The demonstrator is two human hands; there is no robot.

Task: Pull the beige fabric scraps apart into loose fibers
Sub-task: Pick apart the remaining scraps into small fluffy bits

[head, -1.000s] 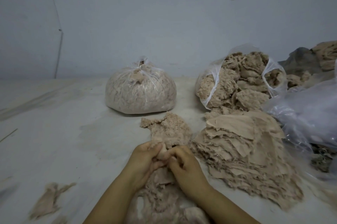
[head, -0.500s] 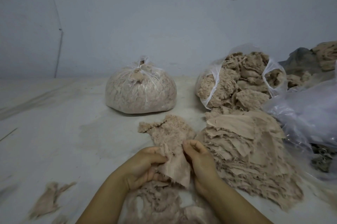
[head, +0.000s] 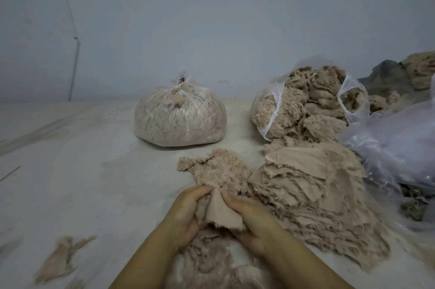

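Drawn nearer together since a second ago: left hand point(head: 186, 214) and right hand point(head: 253, 220), both pinching beige scrap point(head: 222, 212) at 6 o'clock, beside scrap pile point(head: 310, 194) at 3 o'clock.

Bare workroom for textile-waste sorting, floor-level. Plain pale wall point(head: 211, 18) across upper frame, dusty concrete floor point(head: 70, 171) below. Tied plastic bag of fibre point(head: 180, 119) at centre, open bag of scraps point(head: 303, 105) right, stacked beige offcuts point(head: 313, 185) lower right.
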